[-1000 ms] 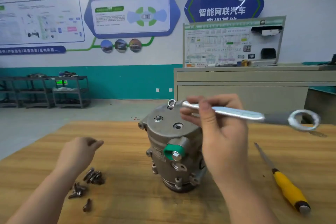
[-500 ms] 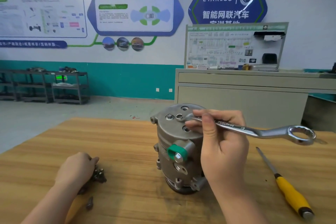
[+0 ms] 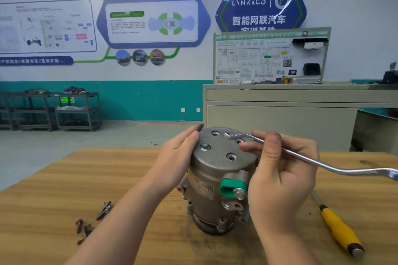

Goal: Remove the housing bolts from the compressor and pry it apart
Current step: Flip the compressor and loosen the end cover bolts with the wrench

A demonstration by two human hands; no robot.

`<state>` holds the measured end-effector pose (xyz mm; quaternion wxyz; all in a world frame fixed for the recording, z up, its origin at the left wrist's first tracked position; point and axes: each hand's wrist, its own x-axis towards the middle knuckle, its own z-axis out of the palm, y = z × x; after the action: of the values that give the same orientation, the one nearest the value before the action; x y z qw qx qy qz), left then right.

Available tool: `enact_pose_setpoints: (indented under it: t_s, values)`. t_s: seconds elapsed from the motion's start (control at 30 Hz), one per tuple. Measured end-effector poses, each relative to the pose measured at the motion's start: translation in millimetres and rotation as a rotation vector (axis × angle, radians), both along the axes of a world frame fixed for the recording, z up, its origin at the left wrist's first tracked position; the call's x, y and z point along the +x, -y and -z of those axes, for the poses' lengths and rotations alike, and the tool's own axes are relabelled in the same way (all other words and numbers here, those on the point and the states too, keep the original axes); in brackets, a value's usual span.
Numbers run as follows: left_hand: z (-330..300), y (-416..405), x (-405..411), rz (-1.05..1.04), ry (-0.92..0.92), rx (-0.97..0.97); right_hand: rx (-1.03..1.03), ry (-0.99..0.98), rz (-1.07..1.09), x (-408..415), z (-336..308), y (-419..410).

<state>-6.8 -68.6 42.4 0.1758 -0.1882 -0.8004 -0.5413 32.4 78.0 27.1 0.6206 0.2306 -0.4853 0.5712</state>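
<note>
Compressor (image 3: 217,180) upright mid-bench; left hand (image 3: 178,153) rests open against its top cover, right hand (image 3: 280,170) pinches the ring spanner (image 3: 301,160) on a far-rim bolt: seat squarely, brace, turn steadily.

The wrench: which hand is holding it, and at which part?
The right hand pinches the wrench on its shaft, near the end that sits on the compressor top. The left hand rests against the compressor's side.
</note>
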Motion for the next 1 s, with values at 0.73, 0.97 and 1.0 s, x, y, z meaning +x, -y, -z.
enact_pose_setpoints:
  t_s: [0.73,0.97,1.0]
  values:
    - [11.2,-26.2,35.1,-0.331,-0.202,-0.251,-0.089,0.122,0.024,-11.9,3.0,-6.7]
    - [5.6,-30.7,35.1,-0.264,-0.195,-0.205,-0.140,0.115,-0.029,-13.8,3.8,-10.0]
    - [5.4,-30.9,34.6,-0.259,-0.192,-0.204,-0.152,0.107,-0.027,-14.1,3.9,-10.6]
